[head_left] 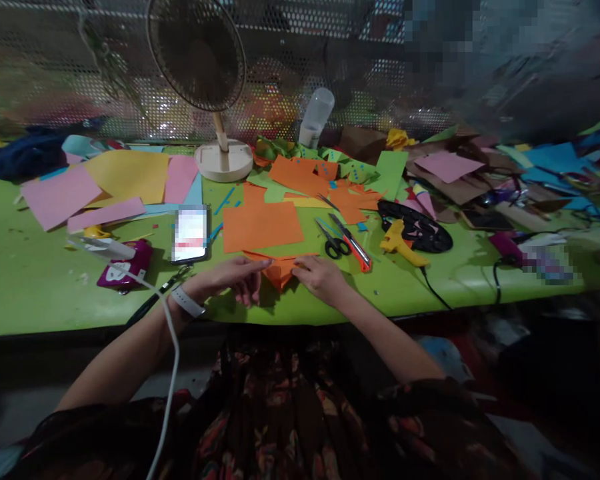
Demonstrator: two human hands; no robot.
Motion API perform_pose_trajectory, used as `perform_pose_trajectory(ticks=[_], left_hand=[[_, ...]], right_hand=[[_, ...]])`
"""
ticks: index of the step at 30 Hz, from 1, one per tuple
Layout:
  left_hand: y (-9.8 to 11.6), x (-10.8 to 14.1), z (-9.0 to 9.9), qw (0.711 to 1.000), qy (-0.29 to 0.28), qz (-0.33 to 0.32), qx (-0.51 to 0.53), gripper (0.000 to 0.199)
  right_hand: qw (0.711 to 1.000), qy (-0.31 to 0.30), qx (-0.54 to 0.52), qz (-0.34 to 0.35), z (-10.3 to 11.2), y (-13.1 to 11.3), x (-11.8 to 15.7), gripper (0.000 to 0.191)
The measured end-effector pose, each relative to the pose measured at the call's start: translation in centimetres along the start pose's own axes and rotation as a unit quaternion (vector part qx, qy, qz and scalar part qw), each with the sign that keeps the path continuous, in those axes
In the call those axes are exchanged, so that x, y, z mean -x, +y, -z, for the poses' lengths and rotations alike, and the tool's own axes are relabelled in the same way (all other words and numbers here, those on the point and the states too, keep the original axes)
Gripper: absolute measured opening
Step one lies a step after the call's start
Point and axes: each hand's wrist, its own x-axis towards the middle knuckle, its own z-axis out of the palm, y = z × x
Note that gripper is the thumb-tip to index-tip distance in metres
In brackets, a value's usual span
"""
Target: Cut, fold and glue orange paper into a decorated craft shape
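A folded piece of orange paper (280,272) lies at the table's near edge, its lower corner pointing toward me. My left hand (235,277) reaches it from the left; the thumb touches its side and the other fingers curl below. On the right side, my right hand (323,277) pinches the paper between thumb and fingers. Just beyond it rests a flat orange sheet (263,227). Black-handled scissors (336,247) and a red utility knife (357,250) lie right of the sheet, near my right hand.
A yellow glue gun (400,245) with a cord sits on the right by a black tray (430,230). Left are a phone (191,233) and a purple pack (130,265). Behind stand a fan (223,162) and a bottle (316,117). A white cable (174,347) crosses my left arm.
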Motion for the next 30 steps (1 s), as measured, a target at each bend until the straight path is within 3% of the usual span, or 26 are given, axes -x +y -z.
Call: perform_pose_trajectory(ticks=[1, 3, 5, 6, 8, 10, 16, 19, 23, 25, 30], left_hand=[[0.2, 0.6, 0.1, 0.998, 0.024, -0.011, -0.050, 0.060], [0.3, 1.4, 0.2, 0.971, 0.166, -0.110, -0.129, 0.047], [0.1, 1.2, 0.1, 0.912, 0.279, -0.221, -0.204, 0.028], [-0.1, 0.8, 0.1, 0.884, 0.302, -0.262, -0.242, 0.023], [-0.7, -0.4, 0.0, 0.858, 0.276, -0.301, -0.312, 0.021], [-1.3, -1.8, 0.1, 0.849, 0.241, -0.309, -0.354, 0.023], [-2.0, -3.6, 0.5, 0.833, 0.235, -0.290, -0.408, 0.014], [-2.1, -3.5, 0.4, 0.801, 0.236, -0.289, -0.469, 0.019], [-2.3, -3.4, 0.3, 0.719, 0.224, -0.291, -0.591, 0.023], [-2.3, -3.4, 0.3, 0.692, 0.232, -0.291, -0.619, 0.023], [-2.0, -3.5, 0.0, 0.684, 0.239, -0.280, -0.629, 0.022]], right_hand=[[1.000, -0.001, -0.008, 0.000, -0.2, 0.2, 0.2, 0.026], [1.000, 0.000, -0.029, -0.007, -0.4, 0.6, 0.4, 0.025], [0.998, 0.006, -0.059, -0.026, -0.4, 0.7, 0.6, 0.022], [0.996, 0.008, -0.078, -0.040, -0.4, 0.7, 0.6, 0.021], [0.990, 0.008, -0.121, -0.071, -0.3, 0.6, 0.5, 0.019], [0.981, 0.005, -0.160, -0.110, -0.2, 0.4, 0.2, 0.019], [0.952, -0.021, -0.187, -0.241, 0.1, -0.5, -1.3, 0.020], [0.945, -0.011, -0.201, -0.257, 0.2, -1.0, -1.8, 0.019], [0.939, 0.013, -0.217, -0.268, 0.4, -1.4, -2.0, 0.017], [0.937, 0.009, -0.211, -0.280, 0.4, -1.5, -2.0, 0.017], [0.933, 0.002, -0.183, -0.311, 0.3, -1.9, -2.5, 0.014]])
